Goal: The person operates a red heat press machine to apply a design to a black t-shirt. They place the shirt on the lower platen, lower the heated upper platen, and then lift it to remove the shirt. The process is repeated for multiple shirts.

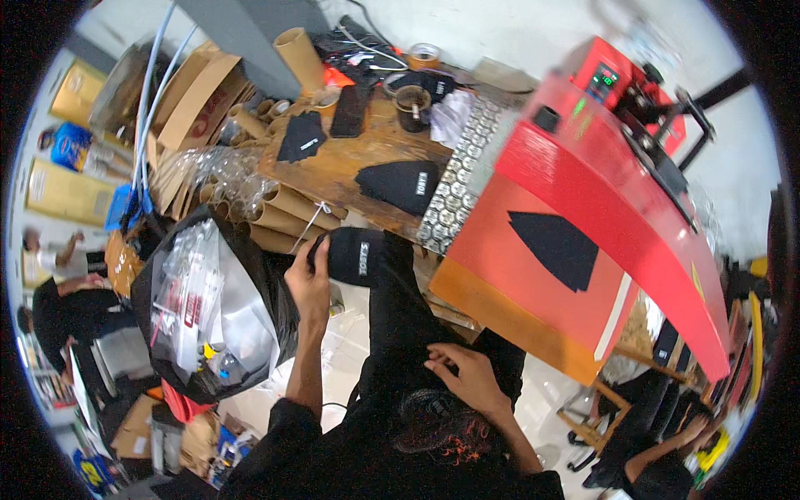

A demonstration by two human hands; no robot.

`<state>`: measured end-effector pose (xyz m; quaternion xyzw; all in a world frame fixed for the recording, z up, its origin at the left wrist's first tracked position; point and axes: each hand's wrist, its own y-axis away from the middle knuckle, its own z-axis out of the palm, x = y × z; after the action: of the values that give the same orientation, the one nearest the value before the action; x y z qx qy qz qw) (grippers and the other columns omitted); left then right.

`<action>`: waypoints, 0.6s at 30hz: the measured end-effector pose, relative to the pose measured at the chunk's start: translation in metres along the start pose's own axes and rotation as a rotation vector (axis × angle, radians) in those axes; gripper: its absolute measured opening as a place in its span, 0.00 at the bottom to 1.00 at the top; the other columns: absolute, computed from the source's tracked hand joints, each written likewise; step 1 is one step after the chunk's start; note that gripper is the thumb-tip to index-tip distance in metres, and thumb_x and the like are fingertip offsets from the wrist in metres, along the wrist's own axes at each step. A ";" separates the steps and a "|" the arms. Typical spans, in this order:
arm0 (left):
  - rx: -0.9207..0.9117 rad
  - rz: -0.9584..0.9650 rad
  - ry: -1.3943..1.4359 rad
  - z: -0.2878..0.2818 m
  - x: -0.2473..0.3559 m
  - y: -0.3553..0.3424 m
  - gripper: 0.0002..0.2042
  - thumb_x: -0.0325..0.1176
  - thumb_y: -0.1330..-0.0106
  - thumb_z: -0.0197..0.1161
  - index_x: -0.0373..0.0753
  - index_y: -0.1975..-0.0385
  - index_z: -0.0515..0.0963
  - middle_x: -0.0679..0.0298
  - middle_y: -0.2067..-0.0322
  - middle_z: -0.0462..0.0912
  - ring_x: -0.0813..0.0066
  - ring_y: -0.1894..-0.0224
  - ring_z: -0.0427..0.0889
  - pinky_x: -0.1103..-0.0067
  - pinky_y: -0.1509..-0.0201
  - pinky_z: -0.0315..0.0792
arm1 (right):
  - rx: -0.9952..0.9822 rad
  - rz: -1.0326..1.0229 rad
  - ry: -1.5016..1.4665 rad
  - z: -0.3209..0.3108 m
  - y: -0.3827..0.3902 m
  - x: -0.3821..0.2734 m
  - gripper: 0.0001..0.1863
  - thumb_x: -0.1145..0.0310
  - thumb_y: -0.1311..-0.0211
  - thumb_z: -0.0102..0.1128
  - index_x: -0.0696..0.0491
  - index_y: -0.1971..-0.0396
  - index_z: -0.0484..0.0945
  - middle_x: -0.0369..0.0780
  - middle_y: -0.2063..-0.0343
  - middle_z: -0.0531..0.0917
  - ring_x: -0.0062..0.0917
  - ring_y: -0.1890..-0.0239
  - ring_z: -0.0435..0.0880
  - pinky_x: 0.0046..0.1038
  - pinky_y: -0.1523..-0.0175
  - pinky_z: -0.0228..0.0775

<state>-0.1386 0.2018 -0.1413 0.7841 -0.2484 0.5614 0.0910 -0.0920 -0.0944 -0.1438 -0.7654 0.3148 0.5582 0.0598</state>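
Note:
My left hand (310,287) grips a black cut fabric piece (343,257) with small white lettering, held above my thigh. The fingers are closed around its left edge. Near my lap, my right hand (467,375) is empty, its fingers loosely bent and apart. On the wooden table (333,162) lies a stack of similar black fabric pieces (383,182) with white print. To the right stands a red heat press (600,183), its upper part swung aside. A plain-looking black fabric piece (554,250) lies on the press's orange-red lower pad (517,200).
A black bin bag (287,308) of clear plastic waste stands at my left. Cardboard tubes (287,217) and boxes (196,100) crowd behind it. The table also bears a dark phone (350,111), a cup (412,108) and tape (423,56). Other people sit at far left and lower right.

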 end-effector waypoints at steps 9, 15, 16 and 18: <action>-0.183 0.245 0.117 0.100 -0.020 -0.085 0.11 0.32 0.32 0.67 0.27 0.61 0.82 0.57 0.70 0.87 0.85 0.67 0.76 0.76 0.63 0.74 | -0.037 0.118 0.176 0.011 -0.001 0.038 0.21 0.54 0.31 0.61 0.51 0.47 0.79 0.44 0.55 0.86 0.39 0.51 0.85 0.40 0.47 0.77; -0.163 0.005 -0.014 0.159 -0.064 -0.131 0.11 0.31 0.32 0.66 0.26 0.62 0.82 0.56 0.75 0.86 0.75 0.81 0.80 0.73 0.78 0.75 | 0.050 0.186 0.083 0.011 -0.006 0.054 0.23 0.51 0.31 0.60 0.52 0.46 0.77 0.46 0.52 0.85 0.43 0.50 0.84 0.42 0.44 0.75; -0.178 -0.091 -0.083 0.165 -0.076 -0.135 0.11 0.31 0.32 0.66 0.26 0.61 0.82 0.56 0.73 0.86 0.73 0.81 0.82 0.72 0.79 0.76 | 0.046 0.231 0.073 0.012 -0.006 0.058 0.23 0.51 0.31 0.60 0.53 0.46 0.77 0.46 0.52 0.85 0.43 0.50 0.84 0.42 0.44 0.75; -0.202 -0.036 -0.238 0.173 -0.097 -0.141 0.17 0.37 0.32 0.66 0.24 0.56 0.80 0.48 0.70 0.86 0.55 0.72 0.87 0.62 0.69 0.79 | 0.053 0.239 0.154 0.013 -0.006 0.067 0.23 0.52 0.32 0.61 0.53 0.45 0.76 0.47 0.52 0.85 0.44 0.50 0.84 0.42 0.44 0.75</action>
<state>0.0514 0.2784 -0.2729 0.8363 -0.2988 0.4347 0.1494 -0.0877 -0.1119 -0.2100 -0.7610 0.4222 0.4924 -0.0113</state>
